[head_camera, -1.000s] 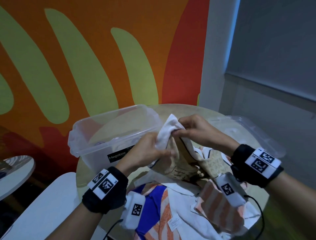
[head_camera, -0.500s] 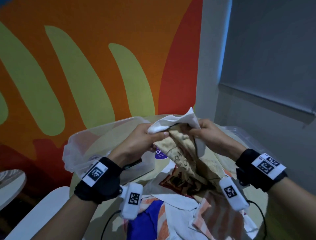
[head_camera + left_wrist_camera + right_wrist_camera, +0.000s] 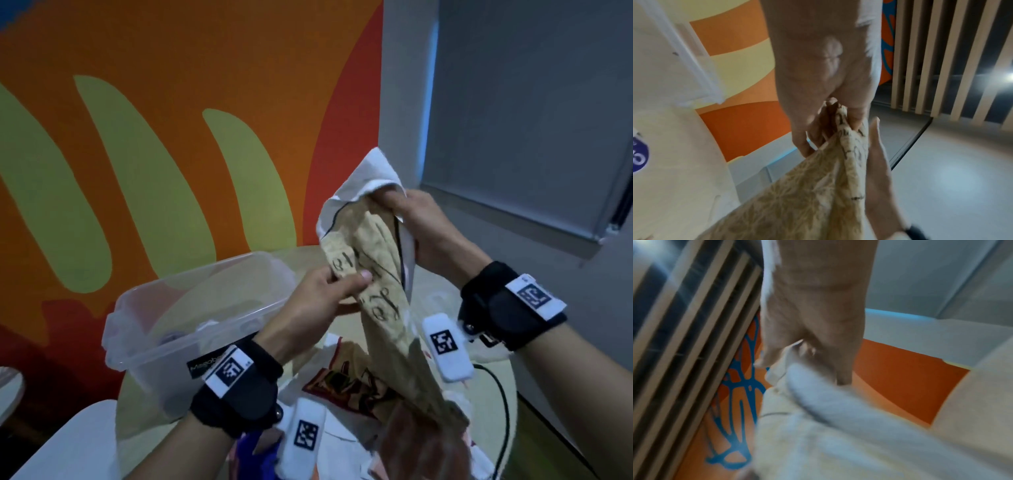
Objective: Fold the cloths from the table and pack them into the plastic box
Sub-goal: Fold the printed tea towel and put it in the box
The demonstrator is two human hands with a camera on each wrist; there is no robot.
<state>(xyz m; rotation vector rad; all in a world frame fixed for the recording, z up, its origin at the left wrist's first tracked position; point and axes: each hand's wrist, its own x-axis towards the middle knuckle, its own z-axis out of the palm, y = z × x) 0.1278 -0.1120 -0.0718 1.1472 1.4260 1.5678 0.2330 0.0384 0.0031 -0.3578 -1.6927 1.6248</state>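
— What have you got in your hands?

— A tan printed cloth [image 3: 373, 274] with a white back. My right hand [image 3: 421, 226] grasps its top edge, fingers curled round the white hem, held high above the table [image 3: 493, 387]. My left hand [image 3: 322, 301] pinches the gathered cloth lower down, thumb on the front over the dark lettering.

— Can you see that pinch from the wrist?

— Yes. In the left wrist view my fingers [image 3: 809, 129] close on the bunched tan fabric [image 3: 807, 194], which hangs down from them towards the camera. The right wrist view is blurred; I can make out my right hand [image 3: 813, 337] gripping pale fabric [image 3: 838, 426], not much more.

— Where does the cloth hang?

— Its lower end trails down onto the heap of other cloths [image 3: 346, 442] on the table in front of me: white, orange-striped and blue pieces, tumbled together.

— And the plastic box?

— The clear plastic box [image 3: 191, 322] stands on the table to my left, open, just beyond my left wrist. Something pale lies inside; I cannot tell what.
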